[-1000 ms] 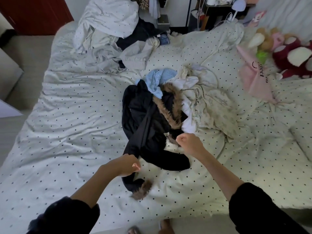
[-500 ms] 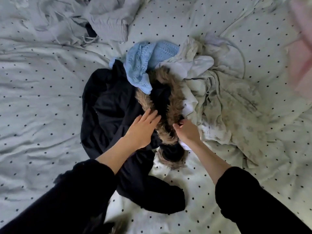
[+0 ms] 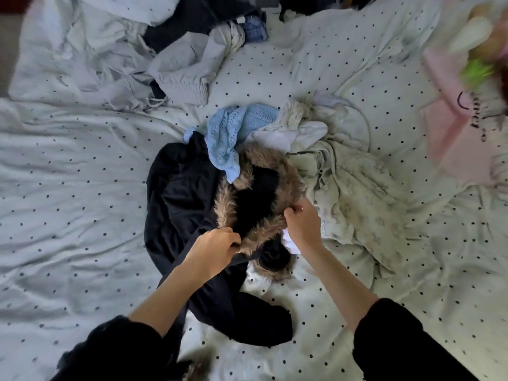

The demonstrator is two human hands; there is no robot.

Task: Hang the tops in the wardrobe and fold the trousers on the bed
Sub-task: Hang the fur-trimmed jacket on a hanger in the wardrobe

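Fur trim: my left hand (image 3: 213, 250) and right hand (image 3: 302, 225) pinch it, fingers curled.
Black coat (image 3: 178, 204): mid-bed (image 3: 68, 188), unhung.
Pile (image 3: 343, 188): I judge everything remains; nothing folded.

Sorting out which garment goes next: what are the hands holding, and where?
Both the left hand and right hand grip the black coat by its fur-trimmed hood edge.
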